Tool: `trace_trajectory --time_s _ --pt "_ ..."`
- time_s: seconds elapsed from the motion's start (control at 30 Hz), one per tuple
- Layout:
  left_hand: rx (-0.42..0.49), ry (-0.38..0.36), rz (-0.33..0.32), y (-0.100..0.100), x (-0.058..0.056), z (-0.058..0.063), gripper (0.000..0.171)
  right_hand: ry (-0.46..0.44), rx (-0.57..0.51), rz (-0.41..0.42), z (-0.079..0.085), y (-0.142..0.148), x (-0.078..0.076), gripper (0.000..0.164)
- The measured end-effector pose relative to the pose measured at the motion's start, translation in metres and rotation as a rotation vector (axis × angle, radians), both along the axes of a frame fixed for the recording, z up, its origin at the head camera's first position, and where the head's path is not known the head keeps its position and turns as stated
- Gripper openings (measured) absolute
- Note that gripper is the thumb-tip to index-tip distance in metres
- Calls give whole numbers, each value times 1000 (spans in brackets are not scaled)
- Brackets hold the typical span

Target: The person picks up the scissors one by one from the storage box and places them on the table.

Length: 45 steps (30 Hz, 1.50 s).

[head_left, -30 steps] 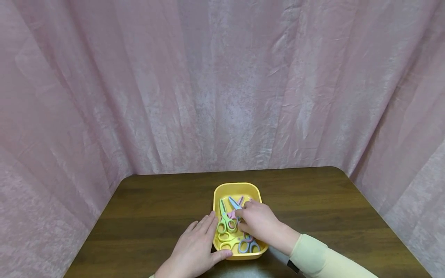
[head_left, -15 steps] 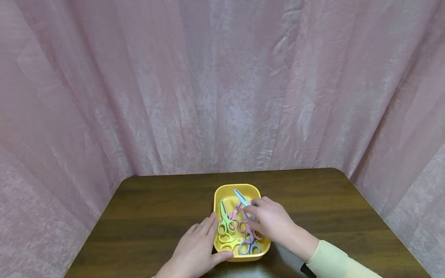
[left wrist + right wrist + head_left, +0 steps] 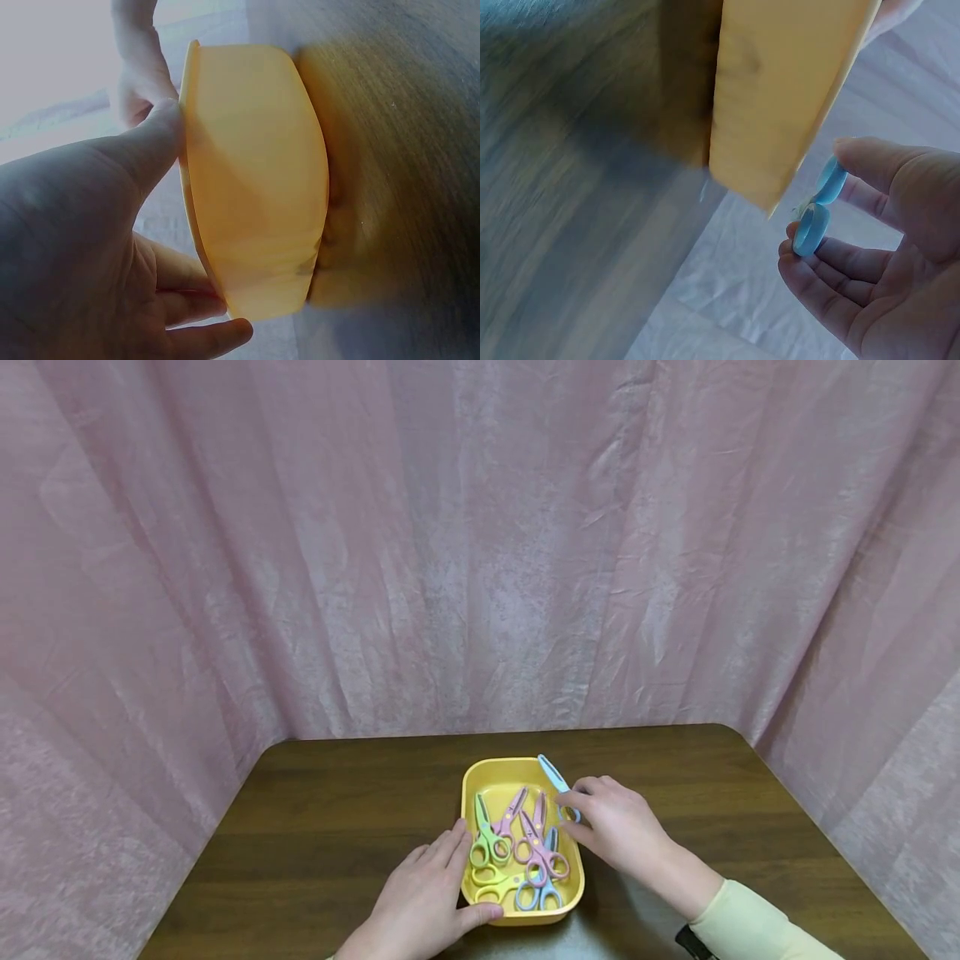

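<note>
A yellow tray (image 3: 486, 768) holds several small scissors. My left hand (image 3: 420, 889) lies at its near left corner, fairly straight fingers on the left rim and thumb on the front rim; the left wrist view shows thumb and fingertips at the rim. My right hand (image 3: 618, 827) pinches light blue scissors (image 3: 553, 774) by the handle loops over the right rim, blades pointing away. In the right wrist view, thumb and fingers hold the blue loops (image 3: 811, 229) beside the tray wall. Inside lie green scissors (image 3: 491, 843), pink scissors (image 3: 536, 847), yellow scissors (image 3: 510, 883) and another blue pair (image 3: 550, 892).
The tray stands on a dark brown wooden table (image 3: 360, 793) with rounded far corners. A pink curtain (image 3: 480, 568) hangs behind the table and along both sides.
My right hand has lifted the light blue scissors from among the others and moved them right, to the tray's right rim. The pink scissors now show uncovered. My left hand has stayed put.
</note>
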<state>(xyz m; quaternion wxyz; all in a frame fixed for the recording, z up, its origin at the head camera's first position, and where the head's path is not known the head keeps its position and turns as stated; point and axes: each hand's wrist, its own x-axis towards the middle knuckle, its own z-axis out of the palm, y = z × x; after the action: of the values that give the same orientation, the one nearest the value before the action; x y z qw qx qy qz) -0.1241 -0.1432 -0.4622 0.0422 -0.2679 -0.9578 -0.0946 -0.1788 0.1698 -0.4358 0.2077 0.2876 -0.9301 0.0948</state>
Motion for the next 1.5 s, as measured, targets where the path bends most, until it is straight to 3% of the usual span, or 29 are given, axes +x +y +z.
trace_trajectory --time_s 0.4,0.97,1.5 --pt "4 29 -4 0 0 0 113 47 -26 -63 -1 24 -4 31" --pt "21 5 -2 -1 1 2 113 -108 24 -160 -20 58 -10 23" --pt "19 4 -6 -1 0 1 112 -123 45 -166 -37 63 -11 22"
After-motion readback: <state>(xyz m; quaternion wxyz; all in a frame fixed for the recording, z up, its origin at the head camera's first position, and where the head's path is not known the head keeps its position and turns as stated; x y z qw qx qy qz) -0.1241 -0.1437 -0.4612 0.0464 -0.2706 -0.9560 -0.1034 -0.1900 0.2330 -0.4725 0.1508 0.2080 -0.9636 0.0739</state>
